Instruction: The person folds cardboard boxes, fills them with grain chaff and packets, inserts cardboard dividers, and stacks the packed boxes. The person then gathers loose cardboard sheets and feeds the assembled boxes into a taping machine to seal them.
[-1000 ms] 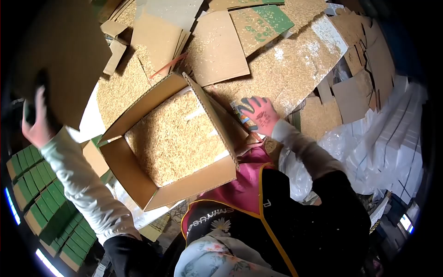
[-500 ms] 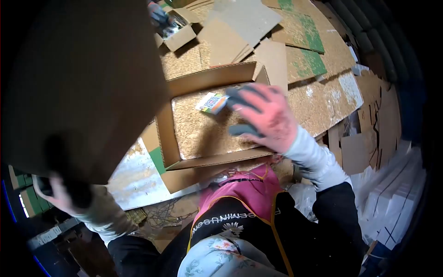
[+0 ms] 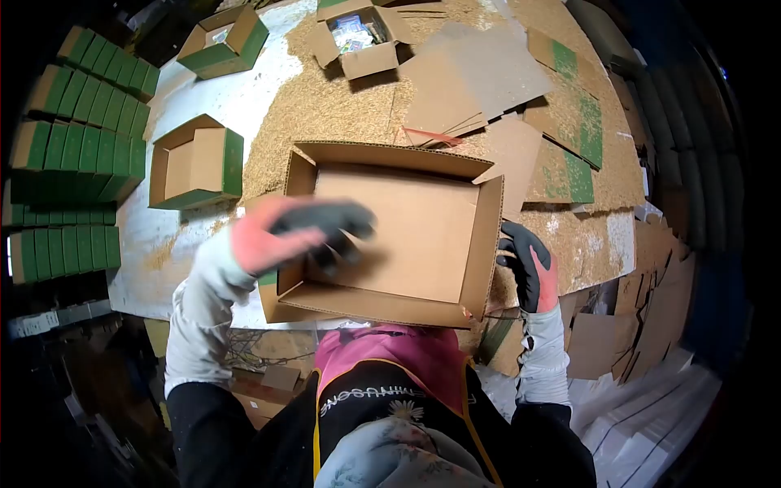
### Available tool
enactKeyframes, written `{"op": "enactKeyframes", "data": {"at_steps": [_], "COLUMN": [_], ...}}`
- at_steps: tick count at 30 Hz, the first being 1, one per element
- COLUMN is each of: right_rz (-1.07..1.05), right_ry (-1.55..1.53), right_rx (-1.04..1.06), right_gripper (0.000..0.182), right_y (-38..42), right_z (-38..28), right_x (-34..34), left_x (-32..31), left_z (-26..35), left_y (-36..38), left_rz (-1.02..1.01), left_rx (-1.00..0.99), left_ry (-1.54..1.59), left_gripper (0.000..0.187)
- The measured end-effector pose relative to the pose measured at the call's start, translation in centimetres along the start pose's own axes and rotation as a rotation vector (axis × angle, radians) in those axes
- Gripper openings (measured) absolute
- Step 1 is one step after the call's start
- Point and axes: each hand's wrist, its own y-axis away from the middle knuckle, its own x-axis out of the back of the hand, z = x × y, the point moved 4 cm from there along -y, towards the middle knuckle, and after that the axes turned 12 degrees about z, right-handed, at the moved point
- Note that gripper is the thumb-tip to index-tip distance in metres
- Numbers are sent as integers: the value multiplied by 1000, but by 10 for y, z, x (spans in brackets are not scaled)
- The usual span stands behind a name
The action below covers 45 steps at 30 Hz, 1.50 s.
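Observation:
An open cardboard box (image 3: 407, 232) with upright walls and a bare brown bottom lies in front of me at the table's near edge. My left hand (image 3: 305, 232), in a pink and grey glove, hovers over its left end. The fingers are stretched out and blurred by motion, with nothing seen in them. Against the outside of the right wall is my right hand (image 3: 530, 264), gloved the same way. Its fingers are apart and slightly bent, apparently touching the cardboard.
Grain-like flakes cover much of the table (image 3: 317, 106). To the left stand two green-sided boxes (image 3: 224, 167) (image 3: 232, 49) and stacked green cartons (image 3: 73, 159). An open carton of small packets (image 3: 362, 45) sits at the back. Flat cardboard sheets (image 3: 472, 73) lie at the right.
A large dark cardboard piece at my left hand no longer blocks the left side. Plain cardboard now covers the flaky surface and printed card seen inside the box. My right hand moved outside the box.

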Motion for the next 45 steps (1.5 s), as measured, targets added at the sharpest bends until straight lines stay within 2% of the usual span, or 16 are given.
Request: {"op": "enactKeyframes", "data": {"at_steps": [3,6,9,15,17,18,21,24,27,31,34,37,40,41,43,45], "right_rz": [-350,-137,-70,-315,-356,-440,-675,-687,-440,-120,-211,-176,-460,-439,-394,-375], "right_ry": [-172,868,214,45,-188,-325,-492,-549,-170,1011,706,1405,1581,1558,1524,1566], "right_rx": [-49,394,-239,-64,-229,-351,-344,-495,54,671,949,1017,924,951,948,985], "right_gripper": [61,74,77,38,40,39,40,40,64,86,67,71,62,61,62,61], "right_y": [-35,-45,-46,-39,-58,-64,-94,-134,-107,-87,-76,-49,-23,-24,-28,-29], "right_z": [76,90,112,0,9,16,68,159,148,79,34,40,80,79,80,78], "right_x": [11,-31,-27,-194,-281,-329,-463,-592,-631,-576,-449,-304,-242,-239,-230,-223], "left_x": [83,50,15,165,277,319,380,356,355,313,235,140,66,69,64,46], "left_z": [-70,-197,-163,-155,-165,-155,-254,-295,-315,-258,-278,-366,-391,-325,-262,-156], "left_y": [9,-25,-29,32,71,95,117,126,148,197,157,80,56,67,77,81], "left_rz": [553,499,763,856,1426,1720,1520,1332,1384,1848,1597,1144,1240,1115,1280,1028], "left_rx": [-214,-178,112,-417,-339,103,634,388,111,-535,-357,101,351,388,294,208], "left_ry": [145,-37,-392,338,-37,-954,-1374,-1130,-936,-307,276,680,-514,-53,-803,-363], "left_gripper": [56,85,97,55,51,60,56,41,28,19,22,35,63,74,80,76]}}
